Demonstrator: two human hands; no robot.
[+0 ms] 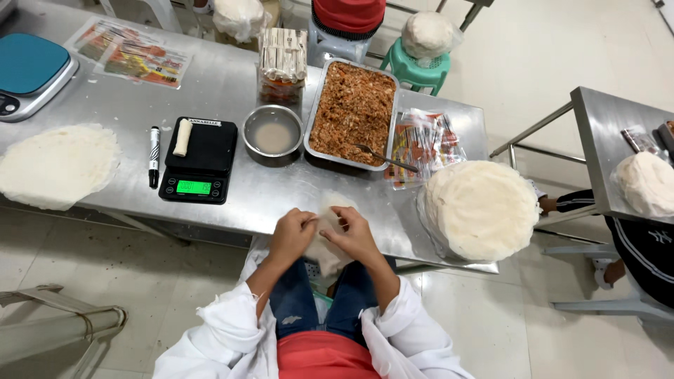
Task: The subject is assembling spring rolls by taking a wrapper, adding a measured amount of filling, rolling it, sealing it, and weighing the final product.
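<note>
Left hand [293, 233] and right hand [353, 231] both pinching one thin wrapper [328, 247]; likely to tear if tugged apart.

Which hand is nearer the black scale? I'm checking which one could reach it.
Left. The left hand sits just right of and below the black scale. The right hand is farther right, beyond the left. Both touch a thin wrapper.
</note>
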